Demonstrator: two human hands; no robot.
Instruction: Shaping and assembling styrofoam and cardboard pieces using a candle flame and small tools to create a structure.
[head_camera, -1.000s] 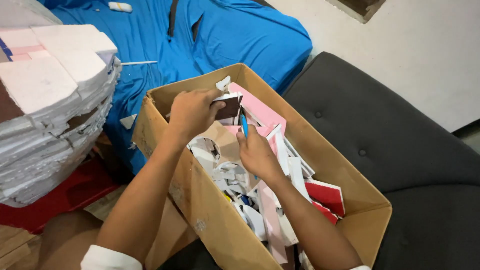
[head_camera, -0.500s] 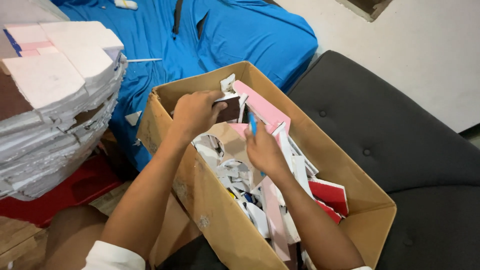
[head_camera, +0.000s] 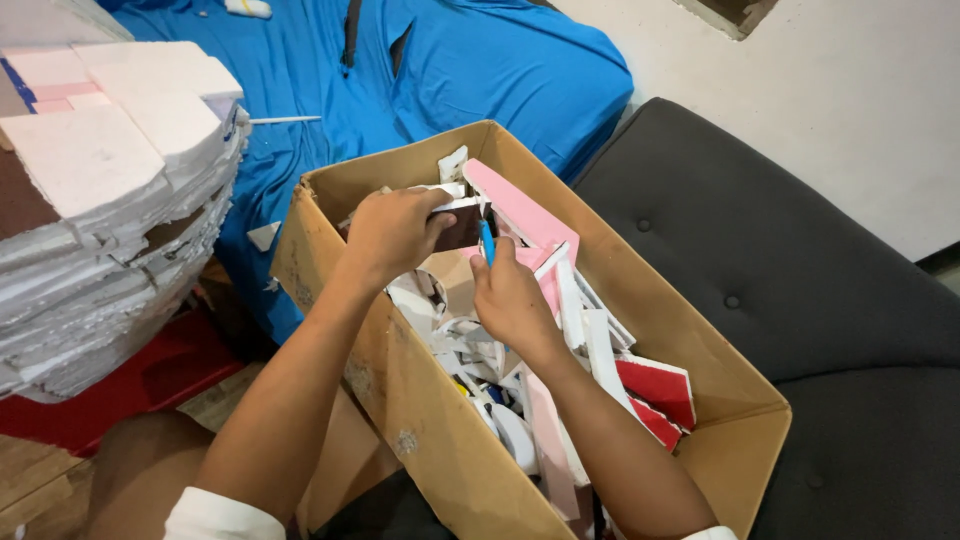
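Observation:
An open cardboard box (head_camera: 330, 260) rests on my lap, filled with several foam board offcuts in white, pink (head_camera: 520, 210) and red (head_camera: 660, 385). My left hand (head_camera: 392, 232) grips a small dark brown piece with a white edge (head_camera: 462, 225) over the box's far end. My right hand (head_camera: 512, 300) is closed around a blue-handled cutter (head_camera: 487, 240), its tip touching the right edge of that piece.
A tall stack of white foam sheets (head_camera: 100, 200) stands at the left over something red (head_camera: 130, 385). A blue cloth (head_camera: 480, 60) lies behind the box. A dark grey cushioned seat (head_camera: 780, 270) is at the right, with pale floor beyond.
Both hands stay over the far end of the box; the right hand with the cutter has closed in on the dark piece. The view has shifted slightly.

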